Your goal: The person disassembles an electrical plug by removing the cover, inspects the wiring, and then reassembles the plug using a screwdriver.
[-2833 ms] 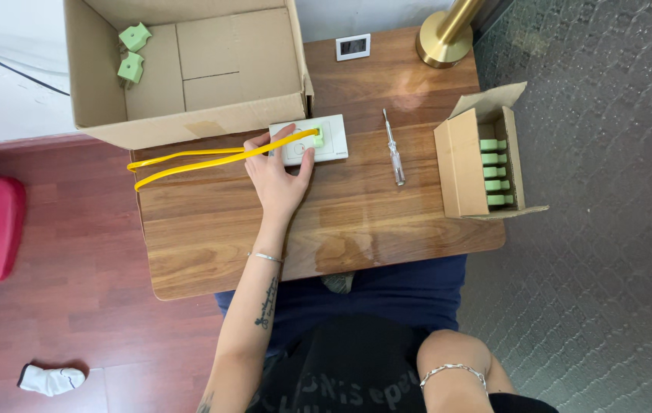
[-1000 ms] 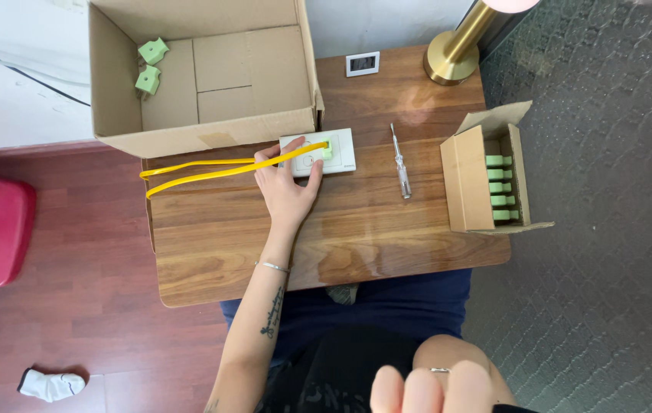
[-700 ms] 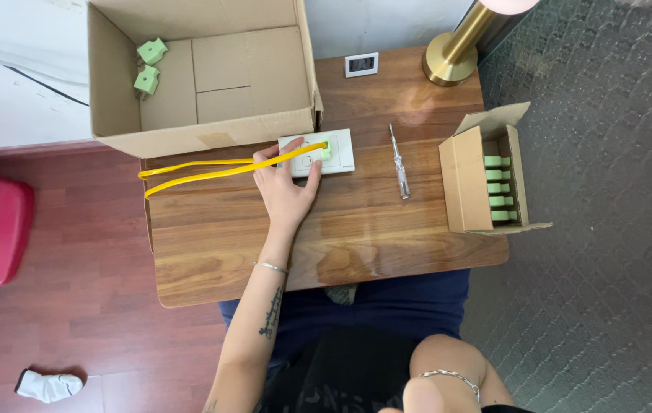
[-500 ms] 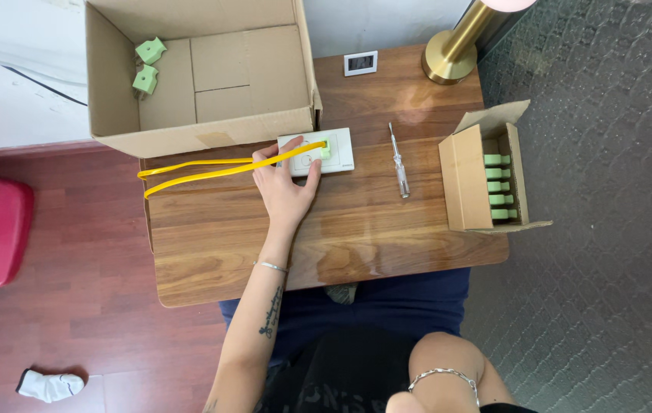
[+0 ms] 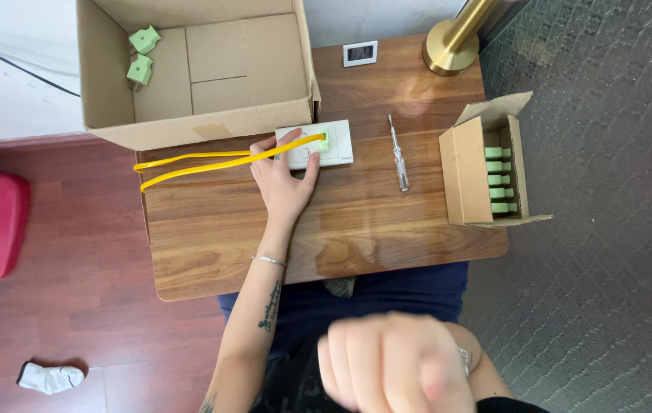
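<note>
Left hand point(image 5: 284, 180) lay flat, fingers spread, on the white plate point(image 5: 317, 145) mid-frame; right hand point(image 5: 395, 367) was a blurry fist at bottom. Surface point(image 5: 356, 229) below was bare.

On the worktop point(image 5: 211, 245) the left hand point(image 5: 284, 183) rests against the near edge of the wall plate point(image 5: 334, 145), which lies at the middle. A looped strap point(image 5: 196, 162) runs left from the plate — just before the big open box point(image 5: 188, 76) at the back. Right of the plate lies a screwdriver point(image 5: 399, 157), then a small carton point(image 5: 483, 172) with plugs point(image 5: 498, 180) in it. Lamp base point(image 5: 452, 53) — back right.
</note>
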